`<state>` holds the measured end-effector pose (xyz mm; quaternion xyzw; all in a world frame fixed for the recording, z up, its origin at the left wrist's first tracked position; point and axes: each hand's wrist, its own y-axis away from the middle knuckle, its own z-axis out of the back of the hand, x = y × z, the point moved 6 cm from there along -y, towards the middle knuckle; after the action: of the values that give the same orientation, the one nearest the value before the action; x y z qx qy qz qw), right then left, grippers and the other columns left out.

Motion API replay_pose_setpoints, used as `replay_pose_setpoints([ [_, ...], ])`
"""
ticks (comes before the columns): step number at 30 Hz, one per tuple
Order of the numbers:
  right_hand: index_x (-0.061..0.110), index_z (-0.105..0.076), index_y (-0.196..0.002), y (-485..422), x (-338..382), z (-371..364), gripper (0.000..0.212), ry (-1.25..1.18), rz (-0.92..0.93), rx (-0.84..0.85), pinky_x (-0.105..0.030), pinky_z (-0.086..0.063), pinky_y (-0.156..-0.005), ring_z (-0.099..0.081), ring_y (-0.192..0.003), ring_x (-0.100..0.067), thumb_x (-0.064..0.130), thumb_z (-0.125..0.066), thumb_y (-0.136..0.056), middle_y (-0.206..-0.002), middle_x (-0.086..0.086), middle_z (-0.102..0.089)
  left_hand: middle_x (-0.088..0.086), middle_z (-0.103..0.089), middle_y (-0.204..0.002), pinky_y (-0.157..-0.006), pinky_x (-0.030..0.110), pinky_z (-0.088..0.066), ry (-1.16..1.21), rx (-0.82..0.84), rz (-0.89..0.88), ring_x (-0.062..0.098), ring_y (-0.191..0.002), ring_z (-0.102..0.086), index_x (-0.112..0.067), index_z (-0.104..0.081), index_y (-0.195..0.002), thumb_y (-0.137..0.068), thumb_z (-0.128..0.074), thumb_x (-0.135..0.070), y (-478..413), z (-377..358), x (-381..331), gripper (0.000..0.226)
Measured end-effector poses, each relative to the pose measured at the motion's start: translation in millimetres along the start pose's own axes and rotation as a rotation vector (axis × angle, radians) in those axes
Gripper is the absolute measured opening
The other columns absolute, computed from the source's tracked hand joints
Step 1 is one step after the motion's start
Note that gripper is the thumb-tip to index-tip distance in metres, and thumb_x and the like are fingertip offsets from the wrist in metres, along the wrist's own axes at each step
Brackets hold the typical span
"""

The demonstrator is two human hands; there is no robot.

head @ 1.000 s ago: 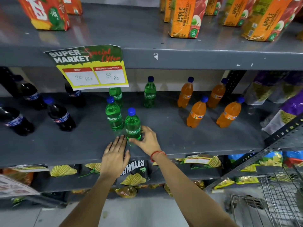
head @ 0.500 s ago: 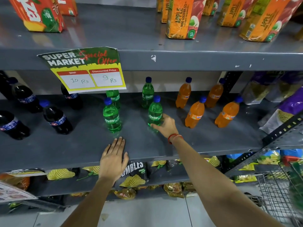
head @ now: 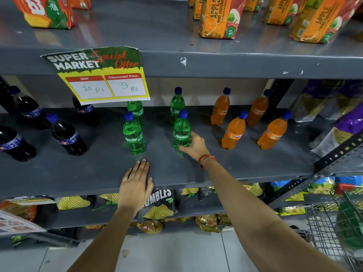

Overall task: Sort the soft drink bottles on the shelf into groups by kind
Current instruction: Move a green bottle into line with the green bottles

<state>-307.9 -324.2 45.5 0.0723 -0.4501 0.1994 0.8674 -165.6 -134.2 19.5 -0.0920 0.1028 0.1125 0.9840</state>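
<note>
My left hand (head: 136,183) lay flat, palm down, fingers straight and close together, on the front edge of the grey metal shelf (head: 245,165). My right hand (head: 193,145) reached further in, a red thread bracelet (head: 206,160) at the wrist, with its fingers wrapped around the lower body of a green Sprite bottle (head: 181,132) that stood upright on the shelf. A second Sprite bottle (head: 133,136) stood to its left, well apart from it, and two more Sprites stood behind these, one (head: 135,110) partly hidden by a hanging price sign (head: 100,75) reading 10 Rs and 9 Rs, the other (head: 176,103) just behind the held bottle. To the right stood four orange Fanta bottles (head: 234,132) in a loose cluster. To the left stood dark cola bottles (head: 67,135) with blue caps. On the shelf above were orange apple juice cartons (head: 218,16).
</note>
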Motion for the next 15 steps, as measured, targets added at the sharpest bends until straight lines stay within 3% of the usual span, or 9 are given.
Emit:
replay_pose_setpoints([
  [3,0.009,-0.053,-0.121,6.6,-7.6,-1.3,0.068,-0.088,-0.037,-0.086,-0.041,-0.048,-0.098,-0.057,-0.113,-0.028,0.026,-0.085,-0.063,-0.118,-0.013,-0.064,0.014,-0.053,-0.135,-0.103,0.045,-0.038,0.005,-0.004,-0.001,0.028,-0.126,-0.048,-0.002,-0.051,-0.128,-0.089,-0.029,-0.032,-0.4,0.6,-0.1,0.054],
  [8,0.006,-0.041,-0.134,19.0,-15.1,-8.4,0.093,-0.178,-0.133,-0.214,-0.032,-0.048,-0.098,-0.056,-0.113,-0.024,0.035,-0.088,-0.059,-0.129,-0.015,-0.052,0.013,-0.053,-0.135,-0.102,0.045,-0.038,0.007,-0.002,-0.004,0.028,-0.126,-0.048,-0.002,-0.052,-0.128,-0.089,-0.029,-0.032,-0.6,0.9,-0.4,0.054],
  [10,0.007,-0.044,-0.130,20.8,-11.2,-10.9,0.089,-0.151,-0.124,-0.265,-0.038,-0.050,-0.096,-0.056,-0.111,-0.026,0.039,-0.087,-0.059,-0.124,-0.013,-0.051,0.013,-0.053,-0.135,-0.102,0.045,-0.039,0.004,0.004,-0.001,0.027,-0.126,-0.048,-0.002,-0.052,-0.128,-0.089,-0.029,-0.032,-0.5,0.9,-0.3,0.054],
  [12,0.007,-0.052,-0.118,20.5,-9.0,-14.4,0.071,-0.106,-0.111,-0.283,-0.043,-0.050,-0.094,-0.057,-0.108,-0.029,0.038,-0.084,-0.063,-0.117,-0.014,-0.055,0.013,-0.054,-0.135,-0.102,0.044,-0.039,-0.004,0.004,0.001,0.027,-0.126,-0.048,-0.002,-0.052,-0.128,-0.089,-0.029,-0.032,-1.0,1.0,-0.4,0.054],
  [15,0.004,-0.060,-0.104,20.8,-11.6,-18.8,0.047,-0.072,-0.100,-0.279,-0.030,-0.039,-0.094,-0.055,-0.105,-0.031,0.032,-0.079,-0.071,-0.106,-0.017,-0.060,0.012,-0.054,-0.135,-0.102,0.044,-0.039,-0.005,0.008,0.005,0.027,-0.126,-0.049,-0.003,-0.052,-0.128,-0.089,-0.029,-0.032,-1.2,0.7,0.0,0.054],
])
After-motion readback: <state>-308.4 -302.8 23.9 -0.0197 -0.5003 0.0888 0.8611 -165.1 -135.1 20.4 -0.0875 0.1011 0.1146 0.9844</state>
